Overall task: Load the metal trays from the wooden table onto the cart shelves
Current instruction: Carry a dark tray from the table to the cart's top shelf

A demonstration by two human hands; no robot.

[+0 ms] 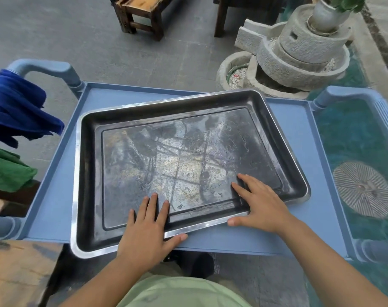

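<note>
A large dark metal tray (144,151) with a shiny rim lies skewed on the blue cart's top shelf (299,134), its near left corner hanging over the front rim. My left hand (147,227) grips the tray's near rim, fingers spread inside on the tray floor and thumb under the outer edge. My right hand (259,207) holds the near right part of the rim the same way, fingers inside and thumb along the outside.
Blue cloth (16,107) and green cloth (7,171) hang on the cart's left handle (44,67). A wooden table corner (18,269) is at the lower left. Behind the cart stand a stone mill (303,52) and a wooden bench (142,12).
</note>
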